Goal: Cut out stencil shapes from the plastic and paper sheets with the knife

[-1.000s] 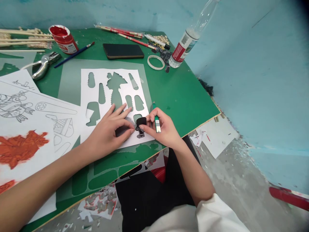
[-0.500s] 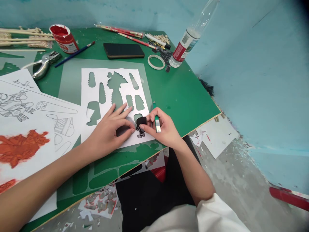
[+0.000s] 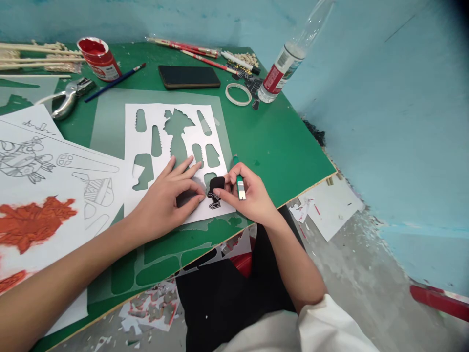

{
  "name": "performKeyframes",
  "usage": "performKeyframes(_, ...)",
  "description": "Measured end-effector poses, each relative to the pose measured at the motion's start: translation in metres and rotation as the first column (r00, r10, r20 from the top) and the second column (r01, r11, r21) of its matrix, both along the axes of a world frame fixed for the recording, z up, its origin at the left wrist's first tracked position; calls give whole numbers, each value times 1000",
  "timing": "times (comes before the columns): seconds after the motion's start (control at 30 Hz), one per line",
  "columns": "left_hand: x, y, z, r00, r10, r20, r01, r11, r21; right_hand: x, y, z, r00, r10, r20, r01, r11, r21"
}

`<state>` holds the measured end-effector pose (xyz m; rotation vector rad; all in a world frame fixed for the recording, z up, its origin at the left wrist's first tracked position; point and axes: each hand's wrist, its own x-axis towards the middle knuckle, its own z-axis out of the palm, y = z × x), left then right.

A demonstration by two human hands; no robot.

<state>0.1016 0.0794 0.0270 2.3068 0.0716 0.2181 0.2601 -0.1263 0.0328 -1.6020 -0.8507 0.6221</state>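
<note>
A white paper sheet (image 3: 143, 150) full of cut-out holes lies on a translucent sheet (image 3: 110, 115) over the green table. My left hand (image 3: 170, 193) rests on this paper, three fingers spread and its thumb and index tips meeting close to the lower right holes. Between thumb and fingers, my right hand (image 3: 251, 193) pinches a small black boot-shaped cut-out (image 3: 216, 188) with white lines on its lower part. A green craft knife (image 3: 240, 182) is tucked in the same hand, its metal end pointing toward me. The cut-out is just above the paper's lower right corner or touching it; I cannot tell which.
Drawings on paper (image 3: 40, 220) overlap at the left. Behind stand a red paint pot (image 3: 98, 61), pliers (image 3: 71, 99), a paintbrush (image 3: 115, 82), a phone (image 3: 189, 77), a tape roll (image 3: 238, 94) and a bottle (image 3: 280, 73). Paper scraps (image 3: 154, 310) litter the floor below the table edge.
The whole view has shifted very slightly. Both hands keep their places on the paper, and the black cut-out stays pinched in my right hand.
</note>
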Motion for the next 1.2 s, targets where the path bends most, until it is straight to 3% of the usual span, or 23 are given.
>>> performKeyframes(0.57,-1,1,-11,1000,4,14,-4,1000,-20,-1,0,0,1000,3,-13,-3,1000,-7)
performKeyframes(0.93,1,0,-4,1000,-7,-23,7,1000,-15,-1,0,-1,1000,5,-4,-5,1000,-27)
performKeyframes(1.2,0,0,-9,1000,0,-6,0,1000,-5,-1,0,0,1000,4,-8,-5,999,-35)
